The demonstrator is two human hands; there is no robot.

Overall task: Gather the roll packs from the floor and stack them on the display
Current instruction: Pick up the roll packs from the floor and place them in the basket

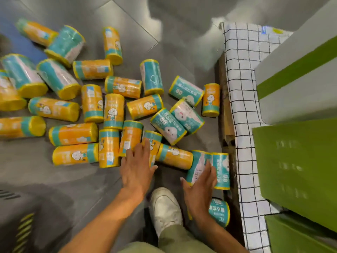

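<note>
Roll packs (114, 111): many orange and teal film-wrapped cylinders, strewn on the floor (73, 179) from nine to one o'clock. Display (242, 88) at three o'clock. Left hand (137, 167): fingers spread, resting on an orange pack (130, 136). Right hand (198, 185): clasping a teal pack (200, 159) at five o'clock. Handling, likely: light, soft, slippery wrap; grasp round the middle.

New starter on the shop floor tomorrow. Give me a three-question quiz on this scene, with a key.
1. True or false: the left hand rests on orange packs.
2. The right hand has its grip on: A an orange pack, B a teal pack, C a green box.
3. Fill in: the checked cloth lies to the person's ___.
Key: 1 true; 2 B; 3 right.
</note>
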